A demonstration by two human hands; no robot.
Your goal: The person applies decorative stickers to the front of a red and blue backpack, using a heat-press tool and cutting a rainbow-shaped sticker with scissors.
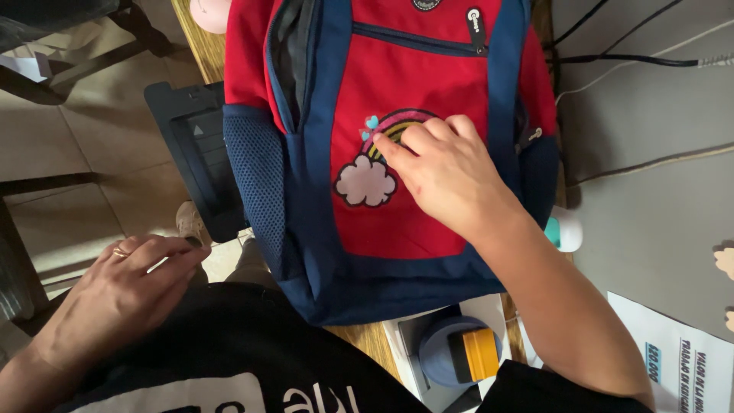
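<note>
Hands (451, 180): two; backpack (397, 222): one

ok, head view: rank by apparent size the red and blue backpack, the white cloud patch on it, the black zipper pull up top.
1. Red and blue fabric backpack, largest by far.
2. White cloud patch on its front pocket, beside the right hand.
3. Black zipper pull, smallest.
All lie on one surface, so nearness hardly skews this.

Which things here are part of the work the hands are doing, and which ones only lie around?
In the work:
- red and blue backpack
- rainbow and cloud patch, touched by the right hand

Lying around:
- black tray, hanging off the table
- blue and yellow round thing
- printed paper
- cables
- left hand, resting on the lap, holds nothing
</note>
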